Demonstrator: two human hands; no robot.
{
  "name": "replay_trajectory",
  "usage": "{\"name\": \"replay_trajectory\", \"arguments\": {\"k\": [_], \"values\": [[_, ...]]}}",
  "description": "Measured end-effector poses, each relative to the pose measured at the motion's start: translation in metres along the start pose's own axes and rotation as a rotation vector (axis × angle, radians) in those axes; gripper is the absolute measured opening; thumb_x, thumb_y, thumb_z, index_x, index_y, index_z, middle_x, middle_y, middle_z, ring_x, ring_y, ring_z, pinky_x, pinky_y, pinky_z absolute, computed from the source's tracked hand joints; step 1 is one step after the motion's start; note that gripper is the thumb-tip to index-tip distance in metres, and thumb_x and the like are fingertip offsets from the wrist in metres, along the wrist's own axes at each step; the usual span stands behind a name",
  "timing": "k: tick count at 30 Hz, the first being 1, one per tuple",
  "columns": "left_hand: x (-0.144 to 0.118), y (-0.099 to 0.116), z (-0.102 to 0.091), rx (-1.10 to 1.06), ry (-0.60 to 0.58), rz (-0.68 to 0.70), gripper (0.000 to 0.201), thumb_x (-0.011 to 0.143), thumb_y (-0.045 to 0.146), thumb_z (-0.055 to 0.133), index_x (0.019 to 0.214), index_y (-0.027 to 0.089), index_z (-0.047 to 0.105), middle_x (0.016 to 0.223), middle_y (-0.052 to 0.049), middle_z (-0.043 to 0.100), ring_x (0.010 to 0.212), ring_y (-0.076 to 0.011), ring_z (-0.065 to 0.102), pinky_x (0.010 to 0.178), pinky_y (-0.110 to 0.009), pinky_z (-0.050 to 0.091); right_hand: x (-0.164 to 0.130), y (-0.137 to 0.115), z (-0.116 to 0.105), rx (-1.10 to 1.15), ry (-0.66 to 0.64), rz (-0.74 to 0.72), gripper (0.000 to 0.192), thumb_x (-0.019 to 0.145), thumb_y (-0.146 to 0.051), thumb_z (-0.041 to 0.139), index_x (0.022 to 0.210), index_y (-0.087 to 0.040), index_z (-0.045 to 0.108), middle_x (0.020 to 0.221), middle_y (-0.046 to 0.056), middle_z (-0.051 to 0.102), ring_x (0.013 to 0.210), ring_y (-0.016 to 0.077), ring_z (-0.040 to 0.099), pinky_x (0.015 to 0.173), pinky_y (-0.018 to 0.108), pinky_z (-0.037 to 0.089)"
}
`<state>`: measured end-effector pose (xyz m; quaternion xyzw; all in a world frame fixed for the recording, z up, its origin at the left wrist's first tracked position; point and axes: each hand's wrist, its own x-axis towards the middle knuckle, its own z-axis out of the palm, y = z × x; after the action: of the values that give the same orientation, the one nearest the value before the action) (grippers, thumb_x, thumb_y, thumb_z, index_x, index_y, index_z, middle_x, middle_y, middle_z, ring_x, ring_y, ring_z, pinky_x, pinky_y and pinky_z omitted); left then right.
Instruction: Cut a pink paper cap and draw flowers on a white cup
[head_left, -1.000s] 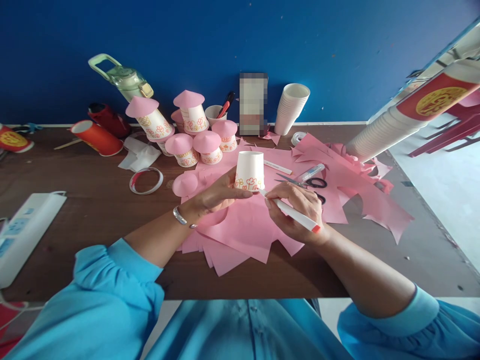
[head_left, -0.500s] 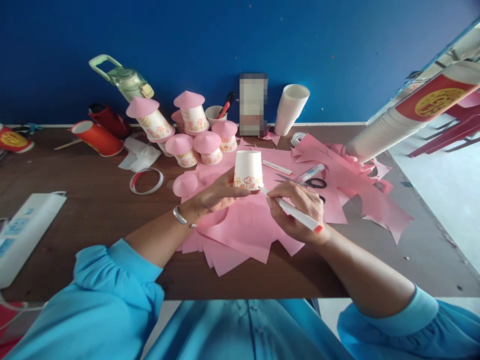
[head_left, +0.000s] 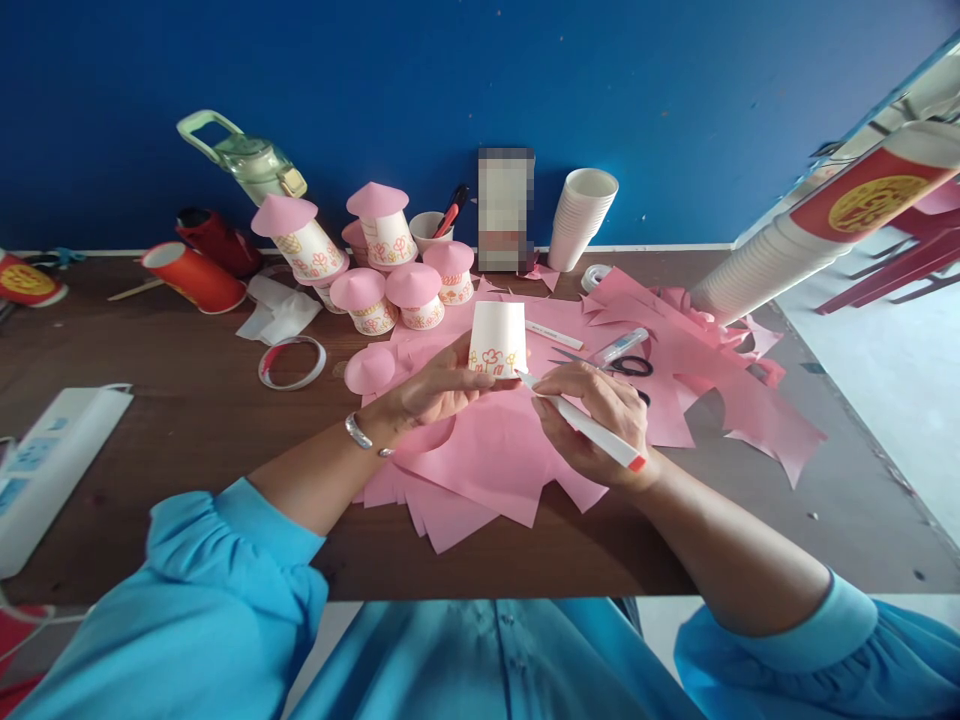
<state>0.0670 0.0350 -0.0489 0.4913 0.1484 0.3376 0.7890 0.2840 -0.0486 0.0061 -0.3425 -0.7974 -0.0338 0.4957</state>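
Cup [head_left: 498, 335] sits upside down at the middle of the bench [head_left: 187, 420], on the pink paper sheets [head_left: 495, 460], its rim band carrying small red and yellow flower drawings. Left hand [head_left: 431, 390] steadies it from 8 o'clock: fingers closed around the lower wall, thumb across the front near the rim. Right hand [head_left: 592, 420] comes in from 4 o'clock, fingers closed on a white marker [head_left: 581, 422] with a red end; tip touches the cup's lower right edge, at about 5 o'clock on the cup.

Judgement on doing the drawing well: keep the left grip low and firm so the cup does not rock. Rest the right wrist on the paper for a steady stroke. Turn the cup with the left fingers, not the marker hand, so each new motif faces the tip. Press lightly; the thin wall will likely dent under force. Keep the thumb off fresh ink to avoid smears.

Surroundings: finished cups with pink cone tops [head_left: 390, 270] stand at 11 o'clock, a loose pink cone [head_left: 370, 368] at 9 o'clock, scissors [head_left: 626, 366] at 2 o'clock, stack of plain cups [head_left: 581, 215] at 1 o'clock.
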Motion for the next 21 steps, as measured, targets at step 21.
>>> {"name": "replay_trajectory", "arguments": {"k": [21], "values": [[-0.001, 0.014, 0.02, 0.047, 0.062, -0.035, 0.054, 0.086, 0.026, 0.086, 0.137, 0.027, 0.069, 0.124, -0.007, 0.078, 0.12, -0.0268, 0.074, 0.107, -0.043, 0.06, 0.0, -0.001, 0.0, 0.018, 0.025, -0.004, 0.019, 0.096, -0.008, 0.063, 0.104, -0.025, 0.059, 0.082, -0.001, 0.074, 0.067, 0.0141, 0.072, 0.061, 0.027, 0.06]]}}
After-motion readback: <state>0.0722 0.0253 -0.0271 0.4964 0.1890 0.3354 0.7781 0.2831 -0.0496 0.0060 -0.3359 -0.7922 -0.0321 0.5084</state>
